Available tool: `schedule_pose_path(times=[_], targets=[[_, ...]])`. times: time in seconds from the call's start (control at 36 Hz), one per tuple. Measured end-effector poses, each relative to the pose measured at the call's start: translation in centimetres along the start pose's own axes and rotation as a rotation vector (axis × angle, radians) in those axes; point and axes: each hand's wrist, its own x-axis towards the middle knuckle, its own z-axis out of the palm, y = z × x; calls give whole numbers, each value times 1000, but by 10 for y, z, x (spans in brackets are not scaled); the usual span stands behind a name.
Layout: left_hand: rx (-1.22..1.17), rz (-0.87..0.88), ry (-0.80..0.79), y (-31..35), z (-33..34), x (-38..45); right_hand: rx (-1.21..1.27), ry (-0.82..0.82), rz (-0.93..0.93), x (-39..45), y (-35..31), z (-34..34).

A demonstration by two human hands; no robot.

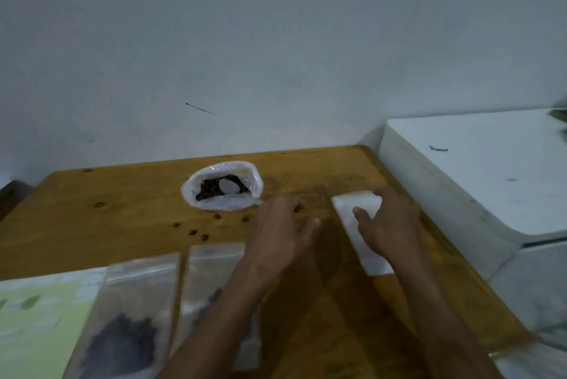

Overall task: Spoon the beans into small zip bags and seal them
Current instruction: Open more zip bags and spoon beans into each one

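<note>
A white plastic bag of dark beans [196, 194] stands open at the back of the wooden table [122, 209], with a white spoon [228, 186] lying in the beans. Several loose beans [193, 232] are scattered in front of it. Two clear zip bags holding beans [129, 317] [208, 274] lie flat at the front left. My left hand [280, 231] rests on the table with its fingertips by a loose bean, holding nothing that I can see. My right hand [392, 225] grips a white stack of empty zip bags [345, 203], thumb on top and fingers over its far edge.
A pale green printed sheet [40, 317] lies at the front left corner, partly under the filled bags. A white box-like appliance [478, 170] stands against the table's right edge. A plain wall rises behind the table.
</note>
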Motion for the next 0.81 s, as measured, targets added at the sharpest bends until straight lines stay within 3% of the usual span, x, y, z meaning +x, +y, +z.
schedule_pose_path(times=[0.11,0.42,0.53,0.64,0.75,0.81], targets=[[13,-36,-172,20,37,20,-18,-91,47,14,25,0],[115,-144,-212,29,100,54,188,93,45,11,36,4],[-49,-224,-194,27,100,51,378,175,121,11,30,-9],[-191,-229,-105,35,81,46,665,125,168,12,26,-30],[-655,-290,-42,50,45,42,914,11,150,11,16,-44],[-766,-308,2,52,29,42,1005,-46,126,8,8,-46]])
